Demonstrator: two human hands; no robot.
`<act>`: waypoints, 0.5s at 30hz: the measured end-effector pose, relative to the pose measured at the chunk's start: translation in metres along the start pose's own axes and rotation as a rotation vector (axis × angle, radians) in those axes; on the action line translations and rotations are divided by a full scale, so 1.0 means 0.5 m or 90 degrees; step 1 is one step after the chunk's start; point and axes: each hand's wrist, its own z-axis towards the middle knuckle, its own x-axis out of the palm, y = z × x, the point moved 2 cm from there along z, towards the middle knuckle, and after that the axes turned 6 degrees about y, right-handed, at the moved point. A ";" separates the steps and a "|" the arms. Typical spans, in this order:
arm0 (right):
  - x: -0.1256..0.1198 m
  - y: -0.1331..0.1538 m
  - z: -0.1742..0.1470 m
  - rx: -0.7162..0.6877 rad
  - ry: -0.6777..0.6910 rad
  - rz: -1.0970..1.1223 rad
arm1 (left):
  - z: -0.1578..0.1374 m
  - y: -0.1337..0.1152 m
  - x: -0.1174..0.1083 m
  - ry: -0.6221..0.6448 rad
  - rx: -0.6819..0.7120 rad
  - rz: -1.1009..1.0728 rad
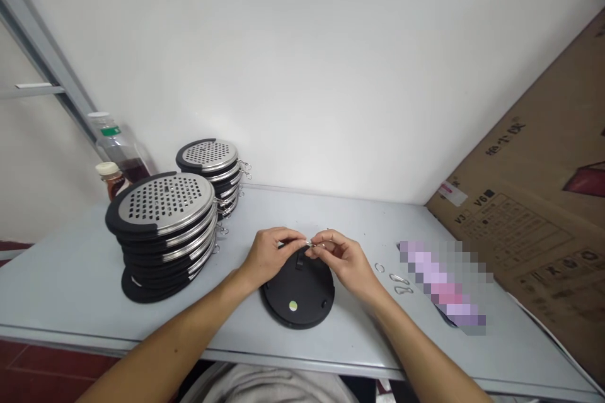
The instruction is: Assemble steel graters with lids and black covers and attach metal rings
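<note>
A black round disc [307, 293] with a light green sticker [293, 306] lies flat in front of me. Over its far edge, my left hand [270, 254] and my right hand [344, 259] meet, each pinching a small metal piece [309, 243]. It looks like a ring or wire clip; my fingertips hide most of it. A short black loop [300, 259] sits on the disc just below my fingers. To the right of my right hand lie a loose metal ring [379, 268] and two carabiner-like clips [399, 279].
Two stacks of round black discs with perforated metal tops [165, 201] [210, 154] stand at left, metal clips sticking out. Bottles [118, 151] are behind them. A pixelated pinkish-purple thing [439, 283] lies at right, beside a big cardboard box [529, 214]. A white wall closes the back.
</note>
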 end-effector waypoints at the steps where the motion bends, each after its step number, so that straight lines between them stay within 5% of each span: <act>1: -0.001 -0.003 0.001 -0.029 -0.037 -0.068 | 0.002 0.003 0.000 -0.005 -0.005 -0.004; 7: 0.006 -0.019 0.010 -0.084 -0.148 -0.271 | 0.011 0.019 0.006 0.009 0.018 0.057; 15: 0.008 -0.037 0.018 -0.132 -0.136 -0.393 | 0.017 0.044 0.006 0.007 0.026 0.151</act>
